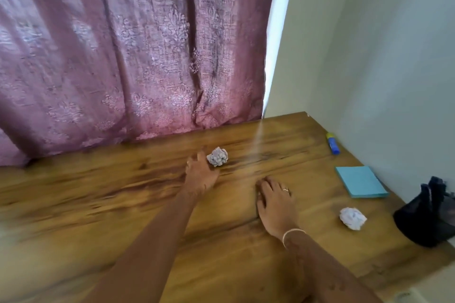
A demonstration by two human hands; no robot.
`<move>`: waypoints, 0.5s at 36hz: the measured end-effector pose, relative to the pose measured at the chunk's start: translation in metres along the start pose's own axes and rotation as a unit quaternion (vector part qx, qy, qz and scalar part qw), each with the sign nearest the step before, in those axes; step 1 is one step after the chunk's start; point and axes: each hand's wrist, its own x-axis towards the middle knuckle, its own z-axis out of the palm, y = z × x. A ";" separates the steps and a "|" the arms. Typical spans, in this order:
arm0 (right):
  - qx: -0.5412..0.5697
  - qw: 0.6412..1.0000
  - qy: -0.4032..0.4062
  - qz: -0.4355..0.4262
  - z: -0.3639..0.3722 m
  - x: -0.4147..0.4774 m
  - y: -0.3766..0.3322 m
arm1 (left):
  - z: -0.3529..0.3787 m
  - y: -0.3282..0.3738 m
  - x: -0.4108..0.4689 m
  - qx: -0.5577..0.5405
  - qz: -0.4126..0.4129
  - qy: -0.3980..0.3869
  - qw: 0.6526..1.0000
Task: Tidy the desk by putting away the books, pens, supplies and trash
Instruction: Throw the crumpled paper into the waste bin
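Judging from what lies on the desk (98,204), the tidying is well short of done. Two wads of trash are not yet binned. The far ball (217,156) sits near the curtain (123,56), and the near ball (352,218) lies at about three o'clock from the right hand (273,200).

The left hand (200,172) is stretched out with its fingers spread and the far ball just beside them, between its one and two o'clock. It grips nothing; blur hides whether a fingertip touches the paper. The right hand rests palm down on the wood, fingers relaxed and slightly apart, holding nothing.

Supplies also wait. A blue pad (360,181) lies between two and three o'clock of the right hand. A blue stick (333,143) with a yellow cap lies further back by the wall (394,56), between one and two o'clock.

A black mesh thing (426,219) stands at the desk's edge beyond the near ball; I cannot tell what it is. No books or pens show here, so whether they are put away or merely out of view is unknown. The likely step in hand is taking up the far ball.
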 end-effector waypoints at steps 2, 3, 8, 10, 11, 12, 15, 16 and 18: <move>0.003 1.000 0.002 -0.003 0.000 0.003 0.001 | 0.005 0.004 0.010 0.040 0.027 -0.001 0.999; 0.005 1.000 0.005 -0.002 0.000 0.005 0.001 | 0.007 0.006 0.014 0.056 0.044 0.004 0.997; 0.012 1.000 0.008 -0.005 0.000 0.008 0.003 | 0.021 0.016 0.028 0.125 0.083 0.026 0.988; 0.009 1.000 0.006 -0.002 0.000 0.009 0.002 | 0.025 0.018 0.033 0.146 0.083 0.036 0.985; 0.007 1.000 0.006 0.000 0.000 0.009 0.002 | 0.026 0.018 0.034 0.153 0.081 0.040 0.984; 0.006 1.000 0.005 0.001 0.000 0.009 0.002 | 0.027 0.019 0.035 0.160 0.080 0.043 0.983; 0.006 1.000 -0.002 0.000 -0.001 0.009 0.002 | 0.029 0.020 0.037 0.164 0.089 0.051 0.981; 0.008 1.000 -0.003 0.001 -0.001 0.008 0.002 | 0.030 0.020 0.036 0.157 0.094 0.052 0.982; 0.009 1.000 -0.004 0.002 -0.002 0.009 0.002 | 0.031 0.021 0.037 0.138 0.102 0.054 0.984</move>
